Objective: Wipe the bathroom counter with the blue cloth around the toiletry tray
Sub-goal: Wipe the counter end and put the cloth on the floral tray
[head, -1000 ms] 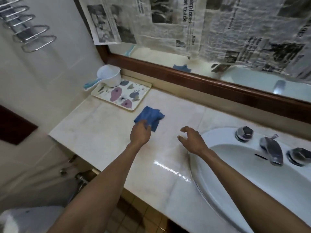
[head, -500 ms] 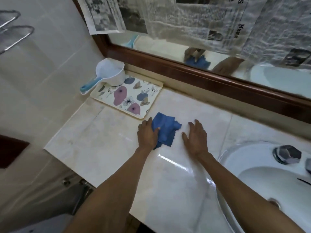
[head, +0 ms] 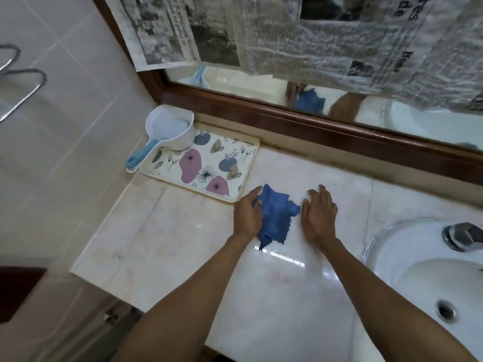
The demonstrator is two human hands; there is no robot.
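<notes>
Pale marble made the table (head: 162, 246) of this bathroom, with a white sink (head: 407, 283) set into it at the right and a wood-framed mirror (head: 313, 126) along the far wall. Sheets of newspaper (head: 313, 37) hung over the upper part of the mirror. At the far left corner lay the flowered toiletry tray (head: 251, 173), and a white scoop with a blue handle (head: 170, 131) stood on its far left end. The blue cloth (head: 277, 215) lay crumpled on the table, just beside the near right corner of the tray. The left hand (head: 247, 216) rested on the left edge of the cloth, its grip closed on the fabric, with fingers curled into the folds. The right hand (head: 318, 218) lay flat on the marble, grip open and fingers spread, its thumb side touching the right edge of the cloth. A chrome tap (head: 462, 236) showed at the right edge.
</notes>
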